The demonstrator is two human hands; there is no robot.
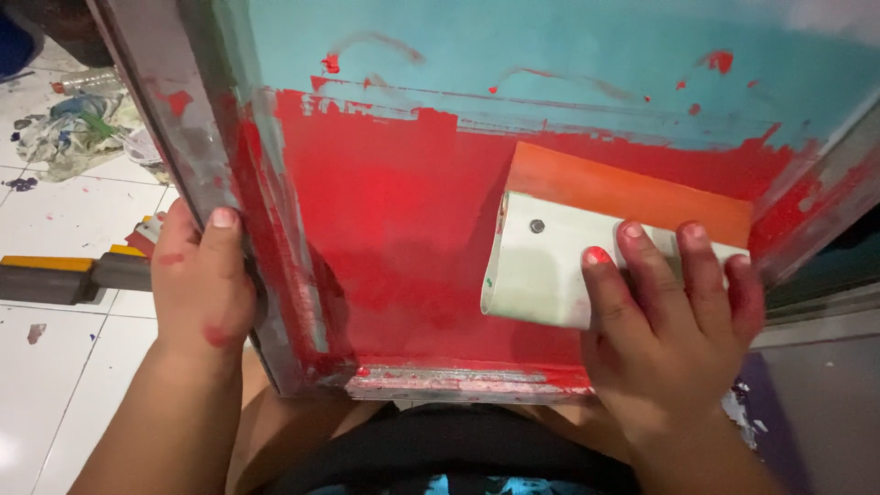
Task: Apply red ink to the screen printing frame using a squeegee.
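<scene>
Showing a screen-printing frame worked from above. The right hand presses on a squeegee, four fingers laid side by side and slightly spread across its pale handle; the thumb is hidden. The squeegee lies toward the frame's right edge, its orange blade pointing to the far edge and resting on the mesh, which is teal where bare. Red ink coats the near half of the mesh and smears both hands. The left hand clamps the frame's left rail, thumb on top, remaining fingers wrapped out of sight beneath.

Handling, as judged: the handle appears rigid and light, the blade stiff yet somewhat flexible at its edge. Wet ink likely makes every surface slippery, so the broad clean face of the handle offers the surest hold. The mesh looks taut and thin, probably easily damaged by a sharp corner.

Beyond the frame's left edge lie white floor tiles and a crumpled stained rag.
</scene>
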